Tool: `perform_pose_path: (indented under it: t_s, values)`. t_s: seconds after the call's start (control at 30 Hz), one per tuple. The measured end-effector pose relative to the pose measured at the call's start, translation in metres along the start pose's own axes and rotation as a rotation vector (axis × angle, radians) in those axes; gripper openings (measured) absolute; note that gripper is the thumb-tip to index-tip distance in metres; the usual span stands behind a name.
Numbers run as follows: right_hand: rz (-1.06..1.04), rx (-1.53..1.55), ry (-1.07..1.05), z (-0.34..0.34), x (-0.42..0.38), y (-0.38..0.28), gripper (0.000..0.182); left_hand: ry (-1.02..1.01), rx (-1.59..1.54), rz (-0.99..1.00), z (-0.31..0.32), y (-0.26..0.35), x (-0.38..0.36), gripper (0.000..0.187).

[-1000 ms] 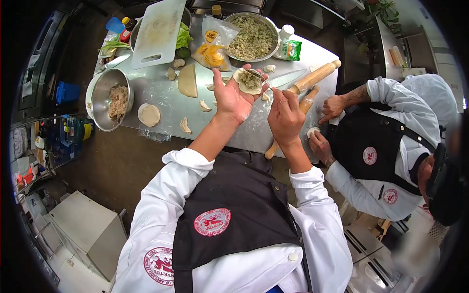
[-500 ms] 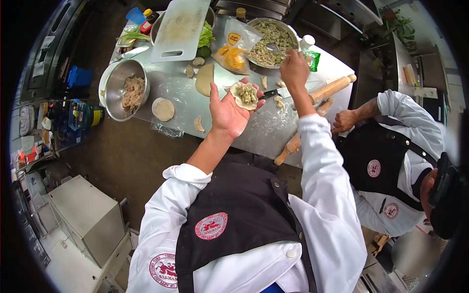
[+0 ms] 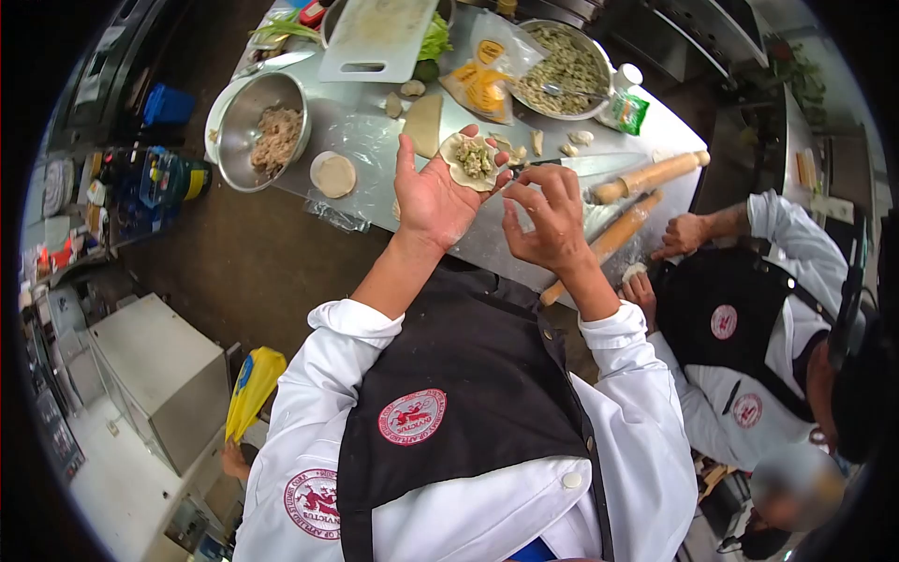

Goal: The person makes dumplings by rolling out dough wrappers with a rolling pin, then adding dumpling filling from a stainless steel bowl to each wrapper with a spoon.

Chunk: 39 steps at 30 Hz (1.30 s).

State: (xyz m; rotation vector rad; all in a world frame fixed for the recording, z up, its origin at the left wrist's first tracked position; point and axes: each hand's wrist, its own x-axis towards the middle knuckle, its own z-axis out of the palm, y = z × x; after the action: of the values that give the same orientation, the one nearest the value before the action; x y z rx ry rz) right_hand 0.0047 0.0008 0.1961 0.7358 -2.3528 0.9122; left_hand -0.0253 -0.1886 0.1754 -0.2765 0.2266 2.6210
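My left hand is palm up, its fingers supporting a round dumpling wrapper with wavy edges. A heap of chopped pale-green filling sits in the wrapper's middle. Just to the right, my right hand hovers with bent, parted fingers and nothing visible in them. Its fingertips are close to the wrapper's edge. Beyond the hands stands a wide metal pan of the same filling, with a spoon lying in it. A piece of flat dough lies behind my left hand.
Left on the table are a steel bowl of minced meat and some round wrappers. A knife and two rolling pins lie at right. A cutting board is at the back. A co-worker stands close at right.
My right hand has come back from the pan's edge to beside the wrapper. The left still supports the filled wrapper. A hand near a yellow cloth has appeared at lower left.
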Motion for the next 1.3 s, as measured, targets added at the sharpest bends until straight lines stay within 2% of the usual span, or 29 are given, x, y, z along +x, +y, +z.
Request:
perform_pose_path:
  t_s: [0.07, 0.2, 0.3, 0.5, 0.57, 0.6, 0.67, 0.7, 0.73, 0.8, 0.87, 0.97, 1.03, 1.1, 1.13, 1.3]
  values:
    - [0.01, -0.069, -0.018, -0.004, -0.009, -0.003, 0.046, -0.036, 0.031, -0.035, 0.005, -0.008, 0.003, 0.09]
    - [0.027, -0.16, 0.01, -0.018, -0.018, -0.002, 0.046, -0.036, 0.023, -0.1, 0.017, -0.025, 0.006, 0.09]
    - [0.015, -0.207, 0.0, -0.029, -0.019, -0.004, 0.043, 0.059, 0.064, -0.11, 0.03, -0.033, 0.007, 0.089]
    - [-0.004, -0.153, 0.084, -0.03, -0.02, -0.004, 0.034, -0.088, 0.031, -0.136, 0.027, -0.041, 0.007, 0.09]
    - [0.175, 0.007, 0.261, -0.023, -0.019, -0.006, 0.03, -0.135, 0.083, -0.125, 0.032, -0.042, 0.006, 0.085]
    - [0.216, 0.039, 0.296, -0.022, -0.018, -0.009, 0.027, -0.14, 0.082, -0.122, 0.036, -0.044, 0.004, 0.085]
    - [0.27, 0.072, 0.327, -0.019, -0.018, -0.013, 0.025, -0.037, 0.208, -0.05, 0.052, -0.048, 0.0, 0.067]
    - [0.326, 0.104, 0.358, -0.018, -0.018, -0.015, 0.024, -0.04, 0.208, -0.047, 0.052, -0.048, -0.001, 0.067]
    - [0.321, 0.104, 0.359, -0.018, -0.017, -0.016, 0.024, -0.108, 0.275, -0.023, 0.052, -0.047, -0.002, 0.059]
    - [0.338, 0.137, 0.404, -0.017, -0.017, -0.02, 0.023, -0.181, 0.346, 0.002, 0.053, -0.047, -0.004, 0.058]
    - [0.331, 0.145, 0.417, -0.02, -0.015, -0.024, 0.023, -0.342, 0.421, 0.067, 0.055, -0.049, -0.006, 0.07]
    - [0.321, 0.15, 0.435, -0.031, -0.007, -0.035, 0.023, -0.319, 0.519, 0.075, 0.061, -0.048, -0.01, 0.081]
    - [0.315, 0.145, 0.443, -0.039, -0.003, -0.039, 0.023, -0.351, 0.523, 0.096, 0.062, -0.051, -0.011, 0.077]
    - [0.168, -0.017, 0.345, -0.047, 0.0, -0.039, 0.025, -0.275, 0.406, 0.08, 0.061, -0.053, -0.012, 0.07]
    - [0.166, -0.032, 0.357, -0.05, 0.006, -0.043, 0.026, -0.259, 0.397, 0.068, 0.062, -0.054, -0.012, 0.064]
    - [0.099, -0.12, 0.312, -0.069, 0.017, -0.05, 0.029, -0.286, 0.304, 0.033, 0.065, -0.062, -0.013, 0.06]
